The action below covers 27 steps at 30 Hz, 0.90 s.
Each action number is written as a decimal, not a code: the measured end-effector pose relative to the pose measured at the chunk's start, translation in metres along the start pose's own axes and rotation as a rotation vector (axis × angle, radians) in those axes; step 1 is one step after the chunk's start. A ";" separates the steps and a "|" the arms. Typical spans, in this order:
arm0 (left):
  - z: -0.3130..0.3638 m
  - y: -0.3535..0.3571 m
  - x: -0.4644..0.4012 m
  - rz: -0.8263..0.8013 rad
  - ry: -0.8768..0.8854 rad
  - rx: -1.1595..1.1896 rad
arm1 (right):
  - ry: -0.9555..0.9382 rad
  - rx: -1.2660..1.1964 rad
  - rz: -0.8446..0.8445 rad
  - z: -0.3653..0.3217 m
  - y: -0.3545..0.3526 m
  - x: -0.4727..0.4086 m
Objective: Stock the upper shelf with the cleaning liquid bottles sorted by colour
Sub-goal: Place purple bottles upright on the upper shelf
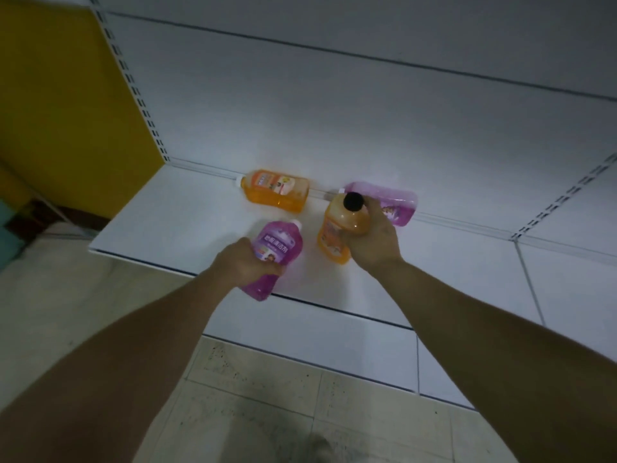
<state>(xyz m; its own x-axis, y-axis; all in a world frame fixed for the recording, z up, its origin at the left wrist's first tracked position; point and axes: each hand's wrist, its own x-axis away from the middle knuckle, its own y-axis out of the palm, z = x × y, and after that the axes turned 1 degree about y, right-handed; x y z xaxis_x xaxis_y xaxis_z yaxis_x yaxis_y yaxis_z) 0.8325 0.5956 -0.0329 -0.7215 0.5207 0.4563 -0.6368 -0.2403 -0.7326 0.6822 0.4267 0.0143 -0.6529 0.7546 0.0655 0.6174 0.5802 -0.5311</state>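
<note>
Left grip [248, 262] holds a purple bottle [272, 259], right grip [374, 235] holds an orange bottle [340, 228], both over the white shelf [173, 222]; two more lie at the back.

— Are we reading anything on these bottles?

— Only on the purple bottle [275, 250] near the shelf's [173, 208] front edge: white Chinese characters are showing across its label, seemingly "地板清洁剂", though blur is making us unsure.

— And the other labels?

— We are seeing print on the orange bottle [277, 190] by the shelf's back edge, but it is blurring past reading.
</note>
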 end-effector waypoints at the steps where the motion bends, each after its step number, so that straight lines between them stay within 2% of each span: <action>1: -0.005 0.001 0.011 -0.004 -0.002 0.091 | 0.009 -0.023 0.014 -0.003 -0.002 0.006; 6: -0.008 -0.012 0.088 0.101 0.069 0.574 | 0.059 -0.309 0.062 -0.049 -0.024 0.070; 8: 0.001 -0.028 0.125 0.101 0.070 0.802 | 0.047 -0.390 0.094 -0.074 -0.034 0.103; 10: 0.011 -0.048 0.162 0.059 0.134 0.918 | 0.019 -0.446 0.141 -0.102 -0.046 0.135; 15: 0.041 -0.098 0.246 -0.009 0.439 0.871 | -0.098 -0.506 0.294 -0.167 -0.087 0.204; 20: 0.080 -0.134 0.309 -0.015 0.612 0.889 | -0.209 -0.473 0.460 -0.215 -0.139 0.246; 27: 0.150 -0.163 0.356 0.020 0.828 0.911 | -0.334 -0.462 0.559 -0.254 -0.208 0.273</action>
<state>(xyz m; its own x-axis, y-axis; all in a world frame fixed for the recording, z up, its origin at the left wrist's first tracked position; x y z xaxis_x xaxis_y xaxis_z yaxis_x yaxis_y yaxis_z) 0.6388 0.6977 0.3250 -0.5542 0.7933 -0.2521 -0.8245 -0.5648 0.0352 0.4869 0.5898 0.3579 -0.2450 0.8818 -0.4029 0.9638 0.2667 -0.0023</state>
